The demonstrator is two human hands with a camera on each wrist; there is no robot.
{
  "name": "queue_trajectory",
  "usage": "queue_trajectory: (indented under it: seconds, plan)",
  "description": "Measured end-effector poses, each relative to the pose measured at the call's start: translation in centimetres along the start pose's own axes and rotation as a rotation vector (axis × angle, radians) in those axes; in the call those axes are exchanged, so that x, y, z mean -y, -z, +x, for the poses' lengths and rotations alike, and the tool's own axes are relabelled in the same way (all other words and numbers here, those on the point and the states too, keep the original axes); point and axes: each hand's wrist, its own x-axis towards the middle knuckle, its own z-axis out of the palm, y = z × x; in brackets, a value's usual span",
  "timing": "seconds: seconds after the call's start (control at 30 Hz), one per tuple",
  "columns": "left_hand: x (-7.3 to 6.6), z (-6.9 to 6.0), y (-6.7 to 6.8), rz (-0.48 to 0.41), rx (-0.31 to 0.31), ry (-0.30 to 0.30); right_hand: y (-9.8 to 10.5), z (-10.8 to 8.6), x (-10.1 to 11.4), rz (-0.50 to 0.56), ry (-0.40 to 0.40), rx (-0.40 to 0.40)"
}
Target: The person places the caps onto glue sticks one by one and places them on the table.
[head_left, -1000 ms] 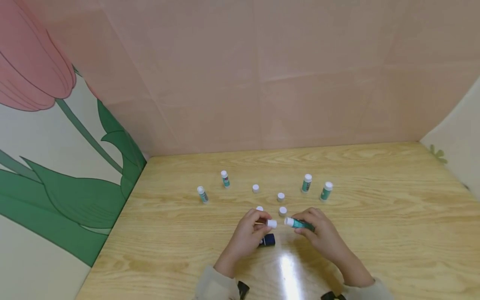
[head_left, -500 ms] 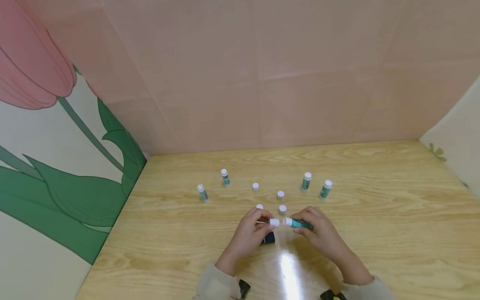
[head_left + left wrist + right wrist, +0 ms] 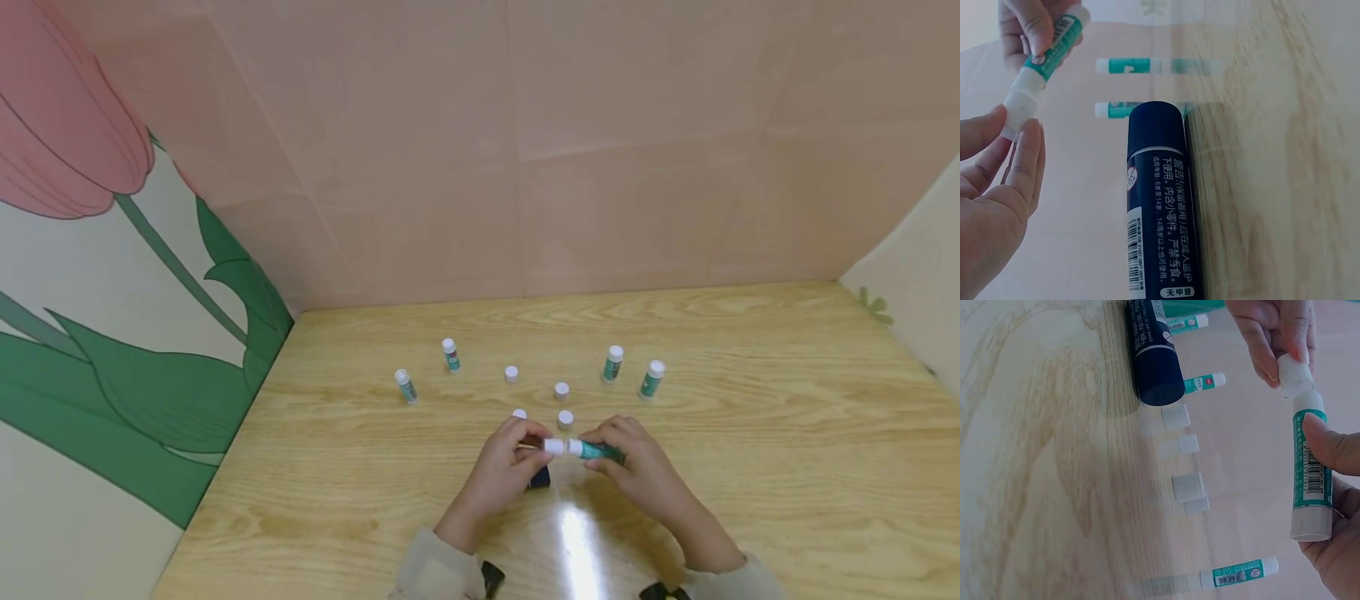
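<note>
Two hands meet above the wood-grain tabletop (image 3: 300,467), each holding a part. Coming in from 9 o'clock, the left hand (image 3: 497,463) pinches a short white cap (image 3: 553,447) between thumb and fingertips. From 3 o'clock, the right hand (image 3: 637,458) has thumb and fingers closed round a green-and-white glue stick (image 3: 1311,478), its white tip aimed at 9 o'clock. Cap and tip are lined up end to end, very close; whether they touch is hard to tell. Taking that meeting point as the clock's centre, one loose white cap (image 3: 566,420) stands near at 12 o'clock with another white cap (image 3: 562,391) beyond it; a third (image 3: 512,374) sits at 11, and a fourth (image 3: 519,414), partly hidden by the left hand, at 10. Upright glue sticks stand farther out: a pair (image 3: 451,356) toward 10 o'clock, one (image 3: 612,364) at 1, one (image 3: 652,379) at 2. Between 7 and 8 o'clock lies a navy labelled bottle (image 3: 1157,219), partly behind the left hand in the head view.
</note>
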Motion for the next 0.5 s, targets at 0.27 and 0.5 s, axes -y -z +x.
queue_trajectory:
  seconds: [0.27,0.5]
  plan:
    - [1.1,0.2,-0.3,0.013,-0.001,-0.018,-0.2,-0.1,0.1,0.011,-0.013,0.022]
    - [3.0,0.5,-0.6,0.027,-0.004,-0.008,-0.3,-0.1,0.1,0.017,-0.031,0.030]
